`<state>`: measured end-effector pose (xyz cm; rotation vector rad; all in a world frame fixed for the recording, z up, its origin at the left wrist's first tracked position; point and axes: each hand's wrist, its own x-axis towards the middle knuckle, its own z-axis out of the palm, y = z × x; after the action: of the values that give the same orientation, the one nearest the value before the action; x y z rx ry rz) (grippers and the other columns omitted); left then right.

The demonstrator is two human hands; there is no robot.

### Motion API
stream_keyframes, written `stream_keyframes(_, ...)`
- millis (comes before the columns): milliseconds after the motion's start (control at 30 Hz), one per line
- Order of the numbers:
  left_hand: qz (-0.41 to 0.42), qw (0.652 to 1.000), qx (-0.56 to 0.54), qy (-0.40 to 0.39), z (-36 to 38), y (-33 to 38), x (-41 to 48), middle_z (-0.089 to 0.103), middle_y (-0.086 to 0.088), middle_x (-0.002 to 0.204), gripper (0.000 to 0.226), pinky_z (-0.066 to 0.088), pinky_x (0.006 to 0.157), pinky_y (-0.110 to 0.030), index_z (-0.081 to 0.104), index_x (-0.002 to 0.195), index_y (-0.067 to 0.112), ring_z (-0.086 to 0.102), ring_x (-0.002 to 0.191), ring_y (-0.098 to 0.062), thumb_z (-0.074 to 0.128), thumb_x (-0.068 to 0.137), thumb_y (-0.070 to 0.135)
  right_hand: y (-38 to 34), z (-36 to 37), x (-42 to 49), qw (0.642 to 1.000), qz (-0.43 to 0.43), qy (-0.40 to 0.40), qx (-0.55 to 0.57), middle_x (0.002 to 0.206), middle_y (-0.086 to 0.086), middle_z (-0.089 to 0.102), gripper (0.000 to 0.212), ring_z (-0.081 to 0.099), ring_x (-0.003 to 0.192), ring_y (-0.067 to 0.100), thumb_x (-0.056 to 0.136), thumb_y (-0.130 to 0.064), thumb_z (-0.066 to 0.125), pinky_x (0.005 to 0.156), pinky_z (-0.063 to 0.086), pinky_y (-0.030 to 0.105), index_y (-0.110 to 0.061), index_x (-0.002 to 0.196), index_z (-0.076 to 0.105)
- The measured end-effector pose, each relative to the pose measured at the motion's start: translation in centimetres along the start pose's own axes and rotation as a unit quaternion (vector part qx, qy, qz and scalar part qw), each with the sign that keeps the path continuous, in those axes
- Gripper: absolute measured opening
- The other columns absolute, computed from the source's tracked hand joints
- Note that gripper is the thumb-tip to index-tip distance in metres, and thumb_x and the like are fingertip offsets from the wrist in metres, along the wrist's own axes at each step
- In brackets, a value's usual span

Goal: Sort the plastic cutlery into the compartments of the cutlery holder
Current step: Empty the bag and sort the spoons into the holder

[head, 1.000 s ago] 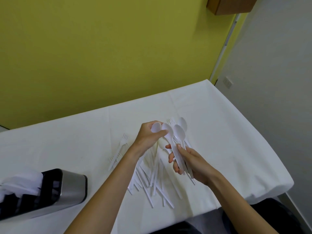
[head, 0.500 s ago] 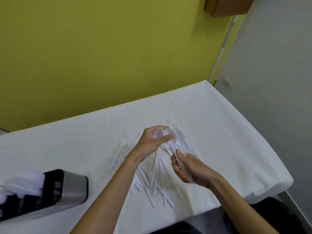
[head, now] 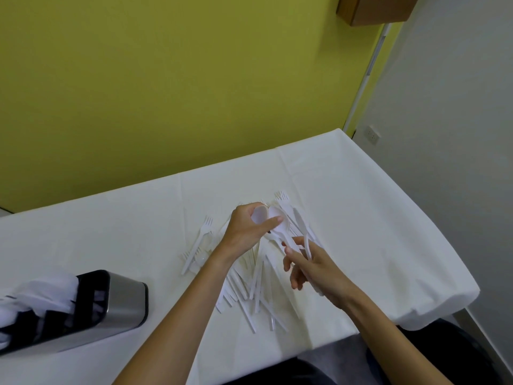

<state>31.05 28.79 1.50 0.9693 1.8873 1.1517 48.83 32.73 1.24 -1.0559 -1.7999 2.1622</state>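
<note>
A: Any change over the last second?
B: Yes. Brings the left grip (head: 248, 227) and right grip (head: 313, 266) down from a raised hold to just above the pile (head: 258, 286) on the tabletop (head: 83, 232). Closes up the fanned spoons (head: 281, 228) too (fewer bowls on show than before).
A: And the left grip now?
B: Curls round one spoon bowl, with the thumb across a second bowl beside it. Holds firmly, by the look of it.
A: The right grip?
B: Pinches the spoon handles between thumb and fingers, with another thin white piece threaded through; cannot tell whether knife or spoon. Looks looser than a second ago, yet keeps hold.
A: Meaning for the sorting?
B: Probably squares up a bundle of spoons, bowls together, ready for a single trip. Drops nothing into the holder (head: 125, 298) over this stretch.
A: Whereabouts of the holder?
B: Lower left on the tabletop, well apart from the pile and from both grips. Carries white pieces in its compartments already, though cannot tell which kind from here.
A: Much left?
B: Plenty. Leaves forks (head: 206, 222) and loose handles scattered on the tabletop, so likely a good way from finished. Calls next for a carry across to the spoon compartment, without spilling the bundle.
</note>
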Motion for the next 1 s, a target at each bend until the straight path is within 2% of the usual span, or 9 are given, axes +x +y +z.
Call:
stream_keyframes(167, 0.011, 1.000, 0.004, -0.025, 0.2, -0.1, -0.5, 0.041, -0.004, 0.069, 0.048, 0.035, 0.060, -0.017, 0.049, 0.071, -0.004, 0.042, 0.064, -0.012, 0.076, 0.079, 0.034, -0.4, 0.2, -0.4, 1.000, -0.021, 0.001, -0.019, 0.076, 0.007, 0.062, 0.027, 0.056, 0.055, 0.021, 0.100, -0.041, 0.038, 0.059, 0.049, 0.031, -0.020, 0.097, 0.055)
stream_keyframes(267, 0.002, 0.999, -0.017, -0.049, 0.4, -0.2, -0.8, 0.045, -0.007, 0.073, 0.054, 0.036, 0.064, -0.023, 0.052, 0.079, -0.010, 0.045, 0.068, -0.015, 0.077, 0.077, 0.037, -0.4, 0.0, -0.7, 0.999, -0.011, -0.045, 0.011, 0.069, 0.008, 0.056, 0.045, 0.047, 0.049, 0.020, 0.101, -0.047, 0.026, 0.056, 0.044, 0.028, -0.015, 0.114, 0.056)
stream_keyframes(367, 0.003, 0.999, -0.009, -0.036, 0.6, -0.2, -1.1, 0.053, -0.002, 0.079, 0.043, 0.038, 0.071, -0.020, 0.058, 0.086, -0.002, 0.051, 0.076, -0.012, 0.077, 0.078, 0.036, -0.5, -0.3, -0.7, 0.997, 0.008, -0.079, 0.024, 0.060, 0.005, 0.044, 0.049, 0.035, 0.044, 0.017, 0.097, -0.050, 0.033, 0.049, 0.037, 0.024, -0.011, 0.118, 0.054)
stream_keyframes(467, -0.007, 0.999, -0.013, -0.041, 0.5, 0.0, -1.5, 0.062, 0.019, 0.097, 0.025, 0.035, 0.080, -0.006, 0.063, 0.098, 0.019, 0.053, 0.097, 0.011, 0.075, 0.080, 0.030, -0.8, -0.3, -0.7, 0.993, 0.040, -0.106, 0.043, 0.060, 0.001, 0.038, 0.043, 0.032, 0.043, 0.012, 0.094, -0.045, 0.043, 0.047, 0.031, 0.023, -0.009, 0.116, 0.053)
stream_keyframes(600, -0.014, 0.999, 0.013, -0.040, 0.4, 0.3, -1.4, 0.060, 0.013, 0.083, 0.025, 0.037, 0.070, -0.004, 0.064, 0.086, 0.012, 0.056, 0.080, 0.005, 0.076, 0.079, 0.032, -0.6, -0.6, -0.8, 0.991, 0.050, -0.122, 0.026, 0.062, 0.002, 0.044, 0.029, 0.041, 0.048, 0.014, 0.099, -0.035, 0.043, 0.054, 0.040, 0.023, -0.009, 0.108, 0.055)
stream_keyframes(667, -0.001, 1.000, 0.020, -0.018, 0.4, 0.2, -1.4, 0.057, 0.007, 0.074, 0.026, 0.039, 0.067, -0.010, 0.061, 0.074, 0.012, 0.055, 0.072, -0.005, 0.076, 0.080, 0.032, -0.5, -0.5, -0.9, 0.995, 0.054, -0.086, -0.003, 0.067, 0.003, 0.053, 0.024, 0.051, 0.053, 0.016, 0.098, -0.034, 0.049, 0.059, 0.047, 0.025, -0.012, 0.101, 0.057)
stream_keyframes(767, 0.010, 1.000, 0.020, 0.008, 0.7, -0.1, -1.4, 0.064, -0.013, 0.080, 0.029, 0.044, 0.068, -0.020, 0.064, 0.079, 0.005, 0.058, 0.073, -0.019, 0.074, 0.081, 0.033, 0.0, 0.0, -0.9, 0.998, 0.038, 0.010, -0.049, 0.063, 0.000, 0.049, 0.023, 0.046, 0.050, 0.014, 0.096, -0.032, 0.052, 0.049, 0.040, 0.024, -0.010, 0.088, 0.052)
stream_keyframes(900, -0.026, 0.999, -0.020, -0.015, 0.8, 0.1, -1.6, 0.065, 0.011, 0.093, 0.026, 0.044, 0.072, -0.017, 0.064, 0.096, 0.020, 0.060, 0.078, -0.002, 0.067, 0.084, 0.042, 1.1, 0.5, -0.8, 0.995, 0.034, 0.084, -0.051, 0.060, -0.006, 0.039, 0.028, 0.029, 0.047, 0.008, 0.097, -0.033, 0.047, 0.044, 0.028, 0.019, -0.013, 0.078, 0.044)
stream_keyframes(1000, -0.110, 0.986, -0.125, -0.025, 0.9, 0.5, -1.7, 0.053, 0.003, 0.080, 0.022, 0.035, 0.050, -0.017, 0.053, 0.102, 0.015, 0.043, 0.051, -0.004, 0.049, 0.097, 0.037, 1.4, 0.2, -0.3, 0.993, 0.066, 0.095, -0.013, 0.061, -0.006, 0.039, 0.021, 0.028, 0.047, 0.009, 0.098, -0.029, 0.044, 0.046, 0.026, 0.021, -0.014, 0.086, 0.052)
